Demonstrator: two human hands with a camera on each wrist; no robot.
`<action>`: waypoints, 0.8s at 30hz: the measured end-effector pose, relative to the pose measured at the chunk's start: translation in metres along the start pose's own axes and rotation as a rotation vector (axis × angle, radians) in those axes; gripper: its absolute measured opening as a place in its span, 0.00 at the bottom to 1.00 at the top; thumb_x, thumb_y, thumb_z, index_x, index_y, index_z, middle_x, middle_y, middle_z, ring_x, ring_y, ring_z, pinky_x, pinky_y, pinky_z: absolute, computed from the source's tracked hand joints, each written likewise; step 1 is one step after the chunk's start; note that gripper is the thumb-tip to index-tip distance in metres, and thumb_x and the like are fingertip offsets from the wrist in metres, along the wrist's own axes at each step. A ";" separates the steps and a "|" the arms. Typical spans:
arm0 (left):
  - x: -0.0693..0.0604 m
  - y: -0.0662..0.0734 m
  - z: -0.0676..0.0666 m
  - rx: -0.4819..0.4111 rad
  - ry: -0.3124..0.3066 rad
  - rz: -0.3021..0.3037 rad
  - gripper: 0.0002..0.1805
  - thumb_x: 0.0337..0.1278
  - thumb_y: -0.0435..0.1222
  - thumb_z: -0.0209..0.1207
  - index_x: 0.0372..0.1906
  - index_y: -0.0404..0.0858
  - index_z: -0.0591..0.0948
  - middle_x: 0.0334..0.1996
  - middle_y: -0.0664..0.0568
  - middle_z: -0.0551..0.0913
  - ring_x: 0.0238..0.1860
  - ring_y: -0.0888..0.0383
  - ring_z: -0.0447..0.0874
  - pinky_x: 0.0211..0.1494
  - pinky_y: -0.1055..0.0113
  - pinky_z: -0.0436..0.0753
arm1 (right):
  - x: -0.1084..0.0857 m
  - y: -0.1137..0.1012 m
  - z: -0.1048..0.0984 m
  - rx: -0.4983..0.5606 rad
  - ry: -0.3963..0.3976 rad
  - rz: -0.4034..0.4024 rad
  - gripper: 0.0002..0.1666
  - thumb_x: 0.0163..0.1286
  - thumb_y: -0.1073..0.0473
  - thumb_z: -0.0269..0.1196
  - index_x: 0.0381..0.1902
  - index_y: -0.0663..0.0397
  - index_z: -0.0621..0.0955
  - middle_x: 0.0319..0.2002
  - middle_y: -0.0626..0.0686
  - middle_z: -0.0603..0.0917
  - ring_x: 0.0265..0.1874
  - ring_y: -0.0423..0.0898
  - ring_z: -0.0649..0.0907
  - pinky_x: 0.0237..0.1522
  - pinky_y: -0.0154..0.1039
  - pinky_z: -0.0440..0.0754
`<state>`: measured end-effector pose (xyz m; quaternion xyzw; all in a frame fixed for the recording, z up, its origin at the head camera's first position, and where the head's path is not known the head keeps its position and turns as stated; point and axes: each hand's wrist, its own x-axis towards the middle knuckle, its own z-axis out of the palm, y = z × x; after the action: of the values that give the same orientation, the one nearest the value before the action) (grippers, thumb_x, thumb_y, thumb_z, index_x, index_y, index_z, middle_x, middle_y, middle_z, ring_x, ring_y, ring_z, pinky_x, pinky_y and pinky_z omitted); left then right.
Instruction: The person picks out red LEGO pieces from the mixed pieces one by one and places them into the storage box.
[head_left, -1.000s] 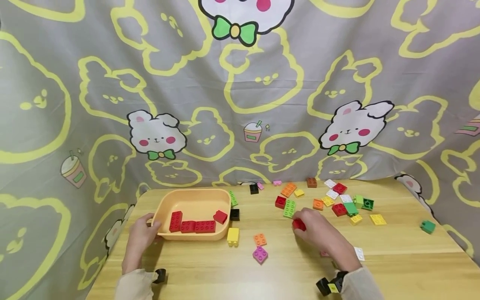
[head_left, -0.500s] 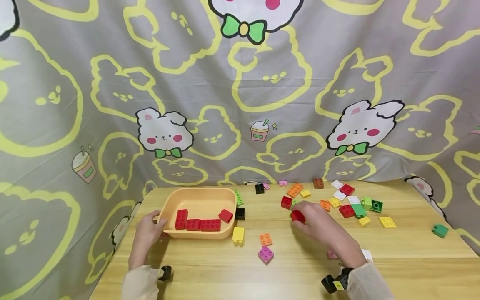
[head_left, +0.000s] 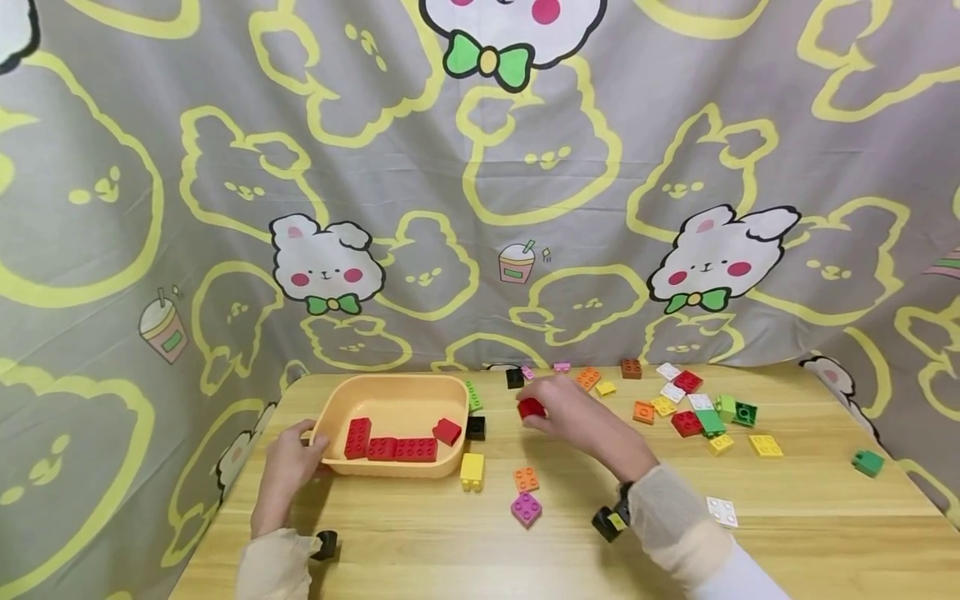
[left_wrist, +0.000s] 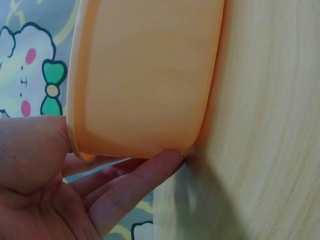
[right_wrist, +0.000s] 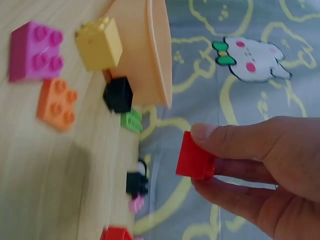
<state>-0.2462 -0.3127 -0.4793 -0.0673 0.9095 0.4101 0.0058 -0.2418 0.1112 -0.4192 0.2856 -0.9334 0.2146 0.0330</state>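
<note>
My left hand (head_left: 288,462) grips the left end of an orange plastic tub (head_left: 390,470) on the table. In the left wrist view the fingers (left_wrist: 135,187) lie against the tub's outer wall (left_wrist: 150,75), with the rim between them and the thumb side. Inside the tub sit several red building bricks (head_left: 416,450). My right hand (head_left: 573,414) pinches a red building brick (right_wrist: 192,157) between thumb and fingers, held above the table to the right of the tub. The arm hides part of the table beneath.
By the tub's right end are a yellow brick (head_left: 472,472), a black brick (head_left: 476,428) and a green brick (head_left: 473,397). Orange (head_left: 527,479) and purple (head_left: 527,509) bricks lie nearer. Several mixed bricks (head_left: 701,402) are scattered right. A patterned curtain (head_left: 450,183) hangs behind.
My right hand has moved left towards the tub, carrying the red brick up from the table. The left hand keeps its hold on the tub's end.
</note>
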 end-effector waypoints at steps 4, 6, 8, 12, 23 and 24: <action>0.000 -0.001 -0.001 0.003 0.003 -0.002 0.23 0.66 0.30 0.50 0.62 0.21 0.73 0.47 0.17 0.80 0.28 0.46 0.91 0.28 0.58 0.91 | 0.028 -0.013 0.009 -0.037 -0.008 -0.074 0.13 0.64 0.60 0.72 0.46 0.58 0.87 0.39 0.52 0.89 0.35 0.42 0.84 0.35 0.34 0.85; -0.001 -0.002 -0.001 0.003 0.006 -0.007 0.23 0.66 0.30 0.51 0.62 0.22 0.74 0.47 0.17 0.81 0.28 0.46 0.91 0.27 0.58 0.91 | 0.041 -0.020 0.013 -0.046 -0.011 -0.120 0.09 0.65 0.61 0.72 0.41 0.57 0.87 0.33 0.49 0.87 0.31 0.41 0.81 0.32 0.32 0.82; -0.002 -0.002 -0.001 -0.002 0.011 -0.010 0.22 0.66 0.30 0.51 0.61 0.22 0.74 0.47 0.18 0.81 0.29 0.46 0.91 0.28 0.58 0.91 | 0.053 -0.027 0.018 -0.049 -0.013 -0.166 0.06 0.64 0.61 0.72 0.37 0.56 0.87 0.29 0.47 0.85 0.27 0.39 0.79 0.29 0.31 0.80; 0.000 -0.002 0.000 0.015 0.020 0.010 0.22 0.65 0.31 0.51 0.60 0.22 0.75 0.45 0.20 0.83 0.30 0.46 0.91 0.28 0.58 0.91 | 0.073 -0.042 0.026 -0.042 -0.041 -0.197 0.06 0.64 0.60 0.72 0.35 0.56 0.87 0.25 0.45 0.82 0.24 0.37 0.74 0.26 0.28 0.75; 0.002 0.000 0.000 0.039 0.043 0.031 0.20 0.65 0.31 0.52 0.58 0.23 0.77 0.42 0.22 0.84 0.29 0.47 0.91 0.27 0.59 0.90 | 0.128 -0.076 0.059 -0.059 -0.126 -0.127 0.06 0.65 0.60 0.71 0.30 0.55 0.86 0.18 0.44 0.75 0.18 0.38 0.69 0.20 0.26 0.66; 0.001 0.000 0.000 0.026 0.042 0.025 0.20 0.65 0.31 0.52 0.58 0.23 0.77 0.43 0.21 0.84 0.29 0.46 0.91 0.27 0.59 0.90 | 0.133 -0.078 0.062 -0.056 -0.135 -0.108 0.06 0.64 0.60 0.71 0.30 0.56 0.87 0.19 0.44 0.77 0.17 0.38 0.70 0.20 0.26 0.68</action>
<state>-0.2475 -0.3132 -0.4796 -0.0647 0.9156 0.3966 -0.0174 -0.3064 -0.0422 -0.4209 0.3485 -0.9223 0.1665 -0.0103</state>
